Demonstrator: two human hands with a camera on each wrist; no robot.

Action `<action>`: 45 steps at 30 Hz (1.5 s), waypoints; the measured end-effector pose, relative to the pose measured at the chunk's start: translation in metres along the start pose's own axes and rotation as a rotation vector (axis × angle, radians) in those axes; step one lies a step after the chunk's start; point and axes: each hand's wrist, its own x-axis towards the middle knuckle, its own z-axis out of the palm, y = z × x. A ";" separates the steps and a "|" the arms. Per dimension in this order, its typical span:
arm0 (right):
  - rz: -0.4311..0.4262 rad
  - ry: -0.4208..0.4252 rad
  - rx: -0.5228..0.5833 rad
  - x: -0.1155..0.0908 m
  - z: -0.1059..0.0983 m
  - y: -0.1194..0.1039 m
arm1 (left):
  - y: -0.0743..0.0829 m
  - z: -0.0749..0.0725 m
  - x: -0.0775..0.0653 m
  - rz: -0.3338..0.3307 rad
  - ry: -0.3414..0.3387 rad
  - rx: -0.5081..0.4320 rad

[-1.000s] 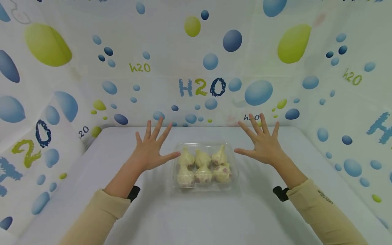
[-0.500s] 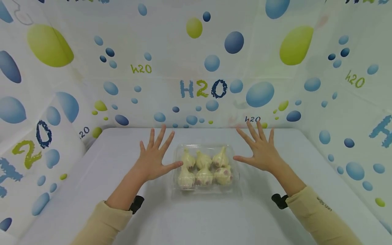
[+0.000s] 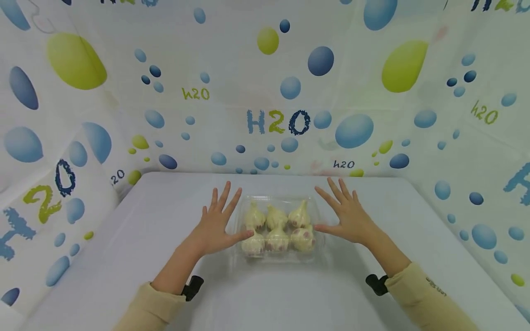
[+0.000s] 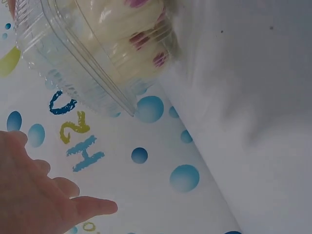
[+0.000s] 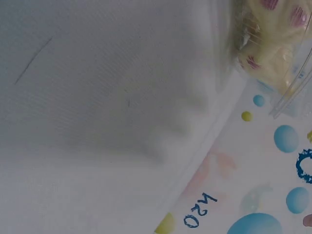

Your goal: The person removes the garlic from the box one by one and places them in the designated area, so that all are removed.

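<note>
A clear plastic clamshell box [image 3: 281, 258] lies on the white table, with several pale garlic bulbs [image 3: 276, 240] in two rows inside; its lid looks closed. Purple marks show on the bulbs [image 4: 122, 34] in the left wrist view. My left hand [image 3: 215, 230] is spread at the box's left side, its thumb overlapping the box's left part in the head view; I cannot tell whether it touches. On the other side my right hand [image 3: 349, 220] is also spread, thumb pointing at the box's right edge. Neither hand holds anything. Only a fingertip [image 5: 307, 220] shows in the right wrist view.
The white table [image 3: 290, 299] runs back to a white curtain [image 3: 232, 59] printed with blue and green drops and "H2O" lettering, which also hangs along both sides. Black wrist cameras [image 3: 192, 288] sit under both wrists, by the rolled beige sleeves [image 3: 426, 294].
Both hands have come lower and nearer the box, the left one moving rightward. Their fingers stay spread. The head view has tilted slightly; the box has stayed in its place.
</note>
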 end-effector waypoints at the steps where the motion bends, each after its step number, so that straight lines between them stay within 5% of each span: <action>1: -0.003 -0.006 0.006 -0.001 0.001 0.000 | 0.001 0.002 -0.001 -0.003 -0.006 -0.015; 34: 0.043 -0.153 0.281 -0.008 0.024 -0.021 | 0.002 0.043 -0.021 -0.097 -0.111 -0.412; 45: 0.019 -0.167 0.278 -0.011 0.029 -0.026 | 0.002 0.053 -0.022 -0.100 -0.068 -0.517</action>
